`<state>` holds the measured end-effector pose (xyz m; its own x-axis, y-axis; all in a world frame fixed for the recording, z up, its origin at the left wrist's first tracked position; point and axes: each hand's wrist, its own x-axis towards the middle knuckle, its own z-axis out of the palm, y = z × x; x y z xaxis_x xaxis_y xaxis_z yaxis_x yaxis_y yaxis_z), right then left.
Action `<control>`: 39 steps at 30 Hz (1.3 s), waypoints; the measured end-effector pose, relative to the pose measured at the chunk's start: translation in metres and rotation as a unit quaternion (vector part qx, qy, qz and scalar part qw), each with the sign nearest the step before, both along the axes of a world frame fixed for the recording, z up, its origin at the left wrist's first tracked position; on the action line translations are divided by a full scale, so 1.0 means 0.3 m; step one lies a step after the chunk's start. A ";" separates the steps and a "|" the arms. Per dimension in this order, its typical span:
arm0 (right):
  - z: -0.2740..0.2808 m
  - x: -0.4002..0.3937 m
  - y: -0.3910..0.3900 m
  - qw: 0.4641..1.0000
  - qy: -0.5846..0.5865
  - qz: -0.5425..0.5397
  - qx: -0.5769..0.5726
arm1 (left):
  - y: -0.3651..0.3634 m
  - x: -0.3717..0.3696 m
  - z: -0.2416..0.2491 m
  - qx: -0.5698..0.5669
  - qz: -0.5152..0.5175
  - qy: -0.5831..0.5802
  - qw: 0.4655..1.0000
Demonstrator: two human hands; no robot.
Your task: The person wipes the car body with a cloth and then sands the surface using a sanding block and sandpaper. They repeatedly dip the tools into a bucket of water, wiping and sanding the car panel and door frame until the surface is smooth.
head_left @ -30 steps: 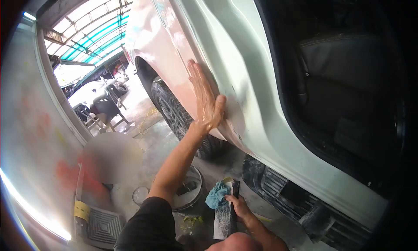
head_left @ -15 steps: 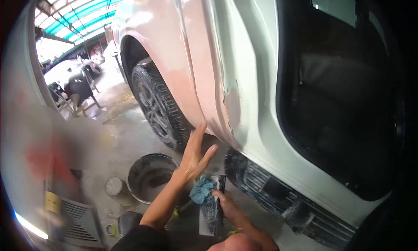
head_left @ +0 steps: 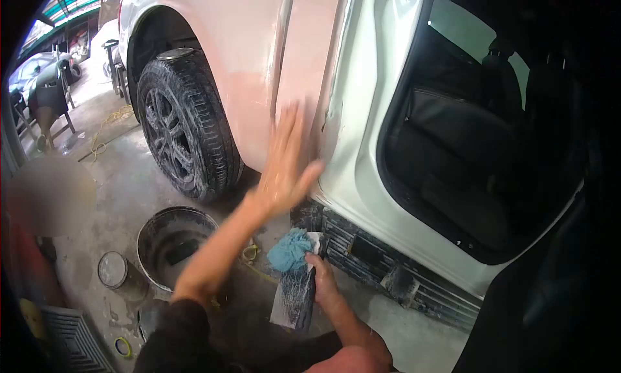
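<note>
My left hand (head_left: pixel 284 172) lies flat, fingers stretched up and thumb apart, over the pinkish, sanded-looking side panel (head_left: pixel 249 91) of a pale car. It appears to touch the panel near its lower rear edge, by the open door frame (head_left: pixel 352 146). Lower down, my right hand (head_left: pixel 323 282) is closed around a long sanding block (head_left: pixel 294 302) with a dark, white-streaked face. A crumpled blue cloth (head_left: pixel 289 249) is held against the block's upper end. Most of the right fingers are hidden behind the block.
A dirty black bucket (head_left: pixel 145 243) with dark contents stands below the wheel (head_left: pixel 187 127). Beside it are a can (head_left: pixel 113 271) and a roll of tape (head_left: pixel 123 347). A grimy side step (head_left: pixel 401 276) runs under the door opening. Someone's blurred head (head_left: pixel 53 195) is at left.
My left hand has moved up along the panel and now lies flatter over it. The view has shifted, so the car and bucket sit further left. The right hand keeps the block and cloth.
</note>
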<state>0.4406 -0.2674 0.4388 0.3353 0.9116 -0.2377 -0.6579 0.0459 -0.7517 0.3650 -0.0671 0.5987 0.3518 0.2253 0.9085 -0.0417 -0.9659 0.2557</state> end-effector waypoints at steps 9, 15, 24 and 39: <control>0.078 -0.004 -0.038 0.999 -0.036 -0.033 0.016 | 0.250 0.251 0.517 0.113 0.186 -0.101 0.971; 0.004 0.013 -0.014 0.998 -0.040 -0.039 0.014 | 0.195 0.253 0.231 0.032 0.175 -0.084 0.981; -0.052 0.034 -0.023 0.999 -0.023 0.019 -0.020 | 0.125 0.223 -0.027 -0.025 0.147 -0.057 0.987; 0.036 0.000 0.014 0.997 -0.082 -0.007 0.003 | 0.367 0.228 0.445 0.159 0.128 -0.110 0.973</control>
